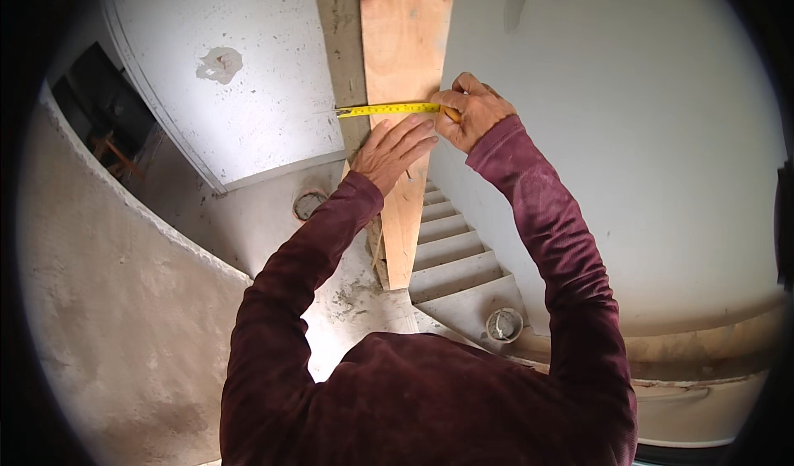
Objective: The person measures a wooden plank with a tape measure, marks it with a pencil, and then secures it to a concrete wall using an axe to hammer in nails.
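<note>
A long pale wooden board [405, 44] stretches away in front of me. The yellow blade of a tape measure [382, 109] lies across its width, its hooked end reaching past the board's left edge. My right hand [475, 112] is closed on the tape measure at the board's right edge; a small orange piece shows between the fingers, too covered to identify. Just below the blade, my left hand [393, 153] rests flat on the board with fingers stretched out and holds nothing.
White steps [451, 248] lie to the right of the board's near part. One bucket [308, 204] stands on the floor at left, another round bucket [504, 325] near the steps at lower right. A pale wall [612, 152] rises on the right, and a low rough wall [107, 284] curves at left.
</note>
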Demonstrator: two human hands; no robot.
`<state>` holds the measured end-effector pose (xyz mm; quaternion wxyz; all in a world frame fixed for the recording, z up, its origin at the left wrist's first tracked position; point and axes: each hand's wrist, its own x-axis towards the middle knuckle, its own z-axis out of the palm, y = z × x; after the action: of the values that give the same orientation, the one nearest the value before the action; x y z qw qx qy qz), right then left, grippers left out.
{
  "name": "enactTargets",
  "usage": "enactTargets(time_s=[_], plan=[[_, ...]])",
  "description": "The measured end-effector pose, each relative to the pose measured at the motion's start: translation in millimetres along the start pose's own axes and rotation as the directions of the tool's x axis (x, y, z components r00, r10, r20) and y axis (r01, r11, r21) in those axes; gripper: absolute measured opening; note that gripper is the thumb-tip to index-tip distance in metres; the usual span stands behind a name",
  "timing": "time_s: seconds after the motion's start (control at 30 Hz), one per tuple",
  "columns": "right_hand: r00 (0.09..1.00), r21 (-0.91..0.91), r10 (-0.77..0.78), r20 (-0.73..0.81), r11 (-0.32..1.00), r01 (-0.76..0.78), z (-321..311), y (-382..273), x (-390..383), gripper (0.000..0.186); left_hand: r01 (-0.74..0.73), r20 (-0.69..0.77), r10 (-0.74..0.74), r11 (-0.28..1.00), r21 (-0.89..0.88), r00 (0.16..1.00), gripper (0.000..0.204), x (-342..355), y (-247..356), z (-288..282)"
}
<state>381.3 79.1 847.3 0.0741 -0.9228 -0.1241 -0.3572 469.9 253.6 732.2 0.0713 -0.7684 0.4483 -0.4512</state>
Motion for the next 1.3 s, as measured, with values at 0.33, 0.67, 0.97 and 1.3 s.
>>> enactTargets(time_s=[0.33, 0.67, 0.97, 1.3], plan=[[0.999, -0.020, 0.044, 0.008, 0.999, -0.044, 5, 49, 0, 0.027, -0.017, -0.019, 0.015, 0.994, -0.105, 1.000, 0.056, -1, 1, 11], [0.999, 0.012, 0.020, -0.025, 1.000, -0.019, 14, 54, -2, 0.029, -0.002, -0.007, 0.001, 0.987, -0.161, 1.000, 0.053, -4, 1, 10], [0.999, 0.170, 0.001, -0.045, 0.985, 0.007, 14, 62, -9, 0.028, 0.012, 0.020, -0.008, 0.982, -0.186, 1.000, 0.055, 3, 6, 11], [0.664, 0.774, 0.745, 0.061, 0.384, -0.503, 35, 32, -208, 0.029, 0.028, 0.085, -0.013, 0.984, -0.174, 0.996, 0.062, -3, -5, 3]])
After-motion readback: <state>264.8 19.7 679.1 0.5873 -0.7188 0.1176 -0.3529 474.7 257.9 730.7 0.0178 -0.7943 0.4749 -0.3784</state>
